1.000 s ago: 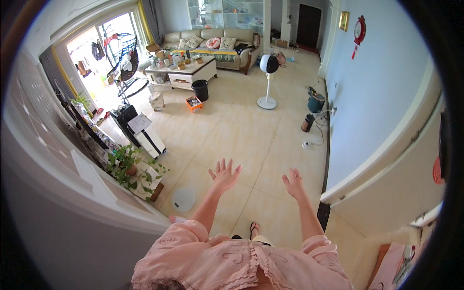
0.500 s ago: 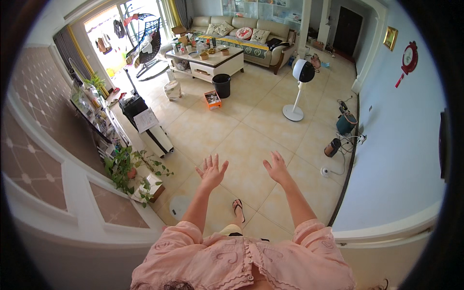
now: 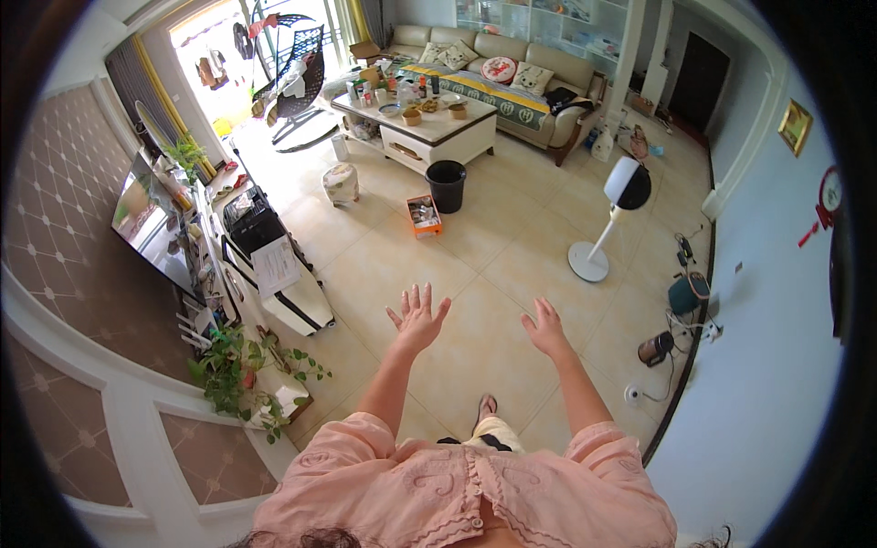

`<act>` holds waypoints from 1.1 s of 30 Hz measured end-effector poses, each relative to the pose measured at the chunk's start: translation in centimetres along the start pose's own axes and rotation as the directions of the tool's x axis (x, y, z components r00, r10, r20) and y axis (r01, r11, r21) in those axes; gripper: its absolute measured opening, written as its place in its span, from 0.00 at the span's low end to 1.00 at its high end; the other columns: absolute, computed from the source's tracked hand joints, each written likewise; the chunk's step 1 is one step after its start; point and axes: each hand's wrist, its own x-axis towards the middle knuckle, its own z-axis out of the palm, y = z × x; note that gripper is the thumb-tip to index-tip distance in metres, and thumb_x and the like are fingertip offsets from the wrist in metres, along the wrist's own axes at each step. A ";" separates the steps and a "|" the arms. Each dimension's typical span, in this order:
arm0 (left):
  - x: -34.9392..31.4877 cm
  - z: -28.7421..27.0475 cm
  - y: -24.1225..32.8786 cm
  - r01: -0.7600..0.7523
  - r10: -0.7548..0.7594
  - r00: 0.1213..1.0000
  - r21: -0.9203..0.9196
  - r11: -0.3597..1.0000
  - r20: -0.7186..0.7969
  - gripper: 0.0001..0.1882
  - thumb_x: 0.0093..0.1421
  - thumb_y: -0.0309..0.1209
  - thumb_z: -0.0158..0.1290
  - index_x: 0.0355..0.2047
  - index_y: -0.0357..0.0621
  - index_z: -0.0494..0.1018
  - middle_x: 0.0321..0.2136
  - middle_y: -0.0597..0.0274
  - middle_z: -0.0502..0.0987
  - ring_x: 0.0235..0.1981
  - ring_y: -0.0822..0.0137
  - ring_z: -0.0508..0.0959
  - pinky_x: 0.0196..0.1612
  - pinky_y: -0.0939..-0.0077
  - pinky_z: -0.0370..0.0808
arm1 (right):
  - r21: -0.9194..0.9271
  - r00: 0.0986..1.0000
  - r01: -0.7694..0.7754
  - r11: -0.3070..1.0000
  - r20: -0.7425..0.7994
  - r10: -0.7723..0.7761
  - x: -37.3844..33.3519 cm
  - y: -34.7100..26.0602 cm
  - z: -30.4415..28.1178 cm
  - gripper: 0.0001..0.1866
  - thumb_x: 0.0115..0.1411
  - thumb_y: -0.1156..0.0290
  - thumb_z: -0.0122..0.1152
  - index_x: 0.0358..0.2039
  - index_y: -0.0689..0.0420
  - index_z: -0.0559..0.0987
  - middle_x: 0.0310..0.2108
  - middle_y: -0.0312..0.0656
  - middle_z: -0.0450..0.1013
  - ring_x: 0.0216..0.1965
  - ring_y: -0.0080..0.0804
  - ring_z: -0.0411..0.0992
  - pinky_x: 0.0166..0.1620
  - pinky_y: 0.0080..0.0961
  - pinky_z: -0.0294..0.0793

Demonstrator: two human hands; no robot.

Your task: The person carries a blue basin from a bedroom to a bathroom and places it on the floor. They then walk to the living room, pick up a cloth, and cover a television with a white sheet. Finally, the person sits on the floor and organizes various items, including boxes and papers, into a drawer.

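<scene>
Both my arms reach forward over the tiled floor (image 3: 475, 342), palms down. My left hand (image 3: 419, 320) is open with its fingers spread and holds nothing. My right hand (image 3: 546, 331) is open too, its thumb apart from the fingers, with nothing in it. Neither hand touches anything. Farther ahead on the floor stand an orange box (image 3: 424, 217) with items in it and a black bin (image 3: 447, 186). Below my hands, one foot in a flip-flop (image 3: 486, 408) shows on the tiles.
To the left are a suitcase (image 3: 294, 297), a leafy potted plant (image 3: 228, 370) and a television (image 3: 155, 224). A white pedestal fan (image 3: 589, 261) stands at right, near a green appliance (image 3: 688, 292) and cords along the wall. A coffee table (image 3: 457, 137) and sofa (image 3: 539, 123) are farther back.
My view has moved forward and turned slightly left, so the furniture appears nearer and farther right. The visible foot has changed position. Both hands stay open and outstretched.
</scene>
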 end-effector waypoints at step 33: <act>54.2 -19.6 -17.8 0.311 -0.315 0.941 -0.054 0.949 -0.126 0.39 0.54 0.62 0.25 0.60 0.51 0.44 0.60 0.53 0.43 0.61 0.54 0.39 0.55 0.42 0.26 | 0.073 0.914 0.293 0.953 0.273 -0.301 64.7 -22.4 21.0 0.34 0.53 0.51 0.49 0.54 0.63 0.58 0.56 0.52 0.53 0.57 0.46 0.52 0.56 0.37 0.52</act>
